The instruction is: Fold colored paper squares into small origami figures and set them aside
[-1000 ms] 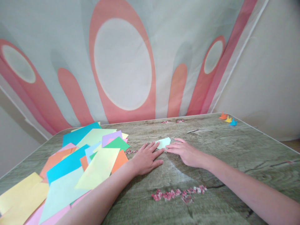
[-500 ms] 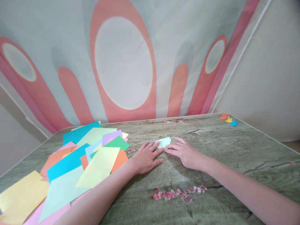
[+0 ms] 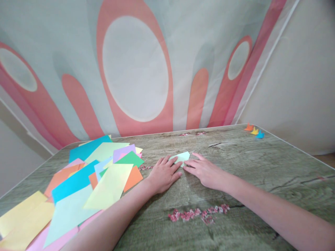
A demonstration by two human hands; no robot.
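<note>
A small folded piece of pale green paper (image 3: pixel 184 156) lies flat on the wood-patterned table, between my hands. My left hand (image 3: pixel 164 174) rests palm down with its fingers spread, the fingertips lying over the paper's left and near part. From the right, my right hand (image 3: pixel 202 170) reaches in with fingers stretched out. Its index and middle fingertips are at the paper's near right edge, and whether they press on it I cannot tell. Part of the paper is hidden under my left fingers.
A spread pile of coloured paper sheets (image 3: pixel 108 186) covers the table's left side, beside my left forearm. Three small folded paper figures, orange (image 3: pixel 248 127), yellow (image 3: pixel 254 131) and blue (image 3: pixel 260 135), stand at the far right corner. A printed cloth (image 3: pixel 136 69) hangs behind the table (image 3: pixel 225 150).
The view has shifted slightly. More of the pale green paper shows along its far edge beside my left fingers. Both hands stay in nearly the same place.
</note>
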